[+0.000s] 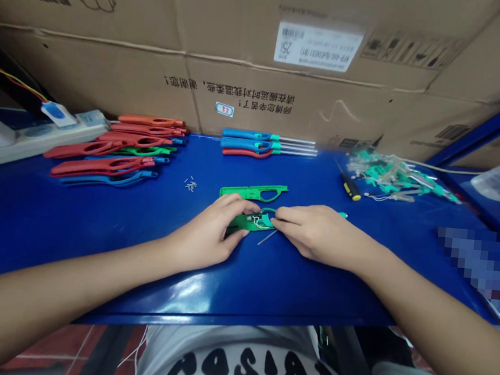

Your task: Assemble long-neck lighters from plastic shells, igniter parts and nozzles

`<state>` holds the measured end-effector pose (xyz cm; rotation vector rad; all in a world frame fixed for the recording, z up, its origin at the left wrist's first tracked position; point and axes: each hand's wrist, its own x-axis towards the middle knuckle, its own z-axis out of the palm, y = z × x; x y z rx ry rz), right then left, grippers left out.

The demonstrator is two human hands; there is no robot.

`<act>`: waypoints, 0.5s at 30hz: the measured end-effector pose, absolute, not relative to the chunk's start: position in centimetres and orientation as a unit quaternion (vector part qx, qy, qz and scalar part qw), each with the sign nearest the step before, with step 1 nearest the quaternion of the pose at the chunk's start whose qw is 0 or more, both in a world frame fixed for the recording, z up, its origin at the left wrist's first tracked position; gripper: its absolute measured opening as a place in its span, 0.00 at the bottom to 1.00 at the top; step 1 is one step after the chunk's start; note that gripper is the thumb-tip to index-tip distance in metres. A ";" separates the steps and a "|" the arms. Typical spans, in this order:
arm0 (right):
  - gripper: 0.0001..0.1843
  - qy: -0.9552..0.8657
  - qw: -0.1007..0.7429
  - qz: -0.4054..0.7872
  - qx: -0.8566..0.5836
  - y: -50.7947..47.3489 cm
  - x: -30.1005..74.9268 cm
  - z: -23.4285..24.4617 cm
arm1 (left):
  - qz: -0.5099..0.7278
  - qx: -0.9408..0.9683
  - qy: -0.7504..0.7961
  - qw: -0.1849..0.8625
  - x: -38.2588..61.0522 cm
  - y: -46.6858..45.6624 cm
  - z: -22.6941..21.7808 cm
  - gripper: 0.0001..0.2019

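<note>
A green lighter shell half (pixel 247 224) lies in front of me with its hollow side up. My left hand (pixel 211 231) grips its left end between thumb and fingers. White wires and a teal lighter core (pixel 266 220) sit inside the shell. My right hand (pixel 316 231) is closed in a pinch on the core at the shell's right end, its fingertips hiding the exact contact. A teal tip (pixel 342 215) shows beyond the right knuckles. Below the right fingertips is a thin grey rod (pixel 267 237). The other green shell half (pixel 253 192) rests just behind my hands.
Red, blue and green lighter shells (pixel 107 165) are piled at left beside a power strip (pixel 44 134). Small screws (pixel 191 184) lie nearby. Long-necked lighters (pixel 253 146) line the back by a cardboard box (pixel 244 53). At right are a screwdriver (pixel 350 186) and teal cores (pixel 400 176).
</note>
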<state>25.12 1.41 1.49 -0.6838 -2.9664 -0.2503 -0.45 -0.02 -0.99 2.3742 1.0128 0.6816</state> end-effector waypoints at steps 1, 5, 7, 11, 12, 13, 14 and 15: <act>0.12 -0.970 0.042 -0.084 -0.223 1.3 25.1 1.6 | 0.249 0.865 0.368 0.232 -0.4 0.0 -1.0 0.17; 0.12 -0.970 0.044 -0.101 -0.218 1.3 25.1 1.5 | 0.257 0.866 0.366 0.226 -0.4 0.0 -1.0 0.16; 0.13 -0.968 0.062 -0.100 -0.223 1.4 25.1 1.2 | 0.260 0.867 0.364 0.222 -0.5 0.0 -1.0 0.16; 0.15 -0.964 0.114 -0.057 -0.232 1.9 25.4 0.7 | 0.260 0.867 0.366 0.216 -0.4 0.0 -1.1 0.16; 0.14 -0.964 0.122 -0.049 -0.231 2.1 25.4 0.6 | 0.260 0.867 0.367 0.216 -0.4 0.1 -1.1 0.16; 0.14 -0.964 0.127 -0.044 -0.227 2.2 25.5 0.6 | 0.260 0.866 0.368 0.216 -0.4 0.1 -1.1 0.16; 0.14 -0.965 0.132 -0.044 -0.222 2.3 25.6 0.5 | 0.260 0.866 0.368 0.216 -0.4 0.1 -1.1 0.16; 0.14 -0.966 0.134 -0.047 -0.216 2.3 25.6 0.4 | 0.260 0.865 0.369 0.218 -0.4 0.1 -1.1 0.16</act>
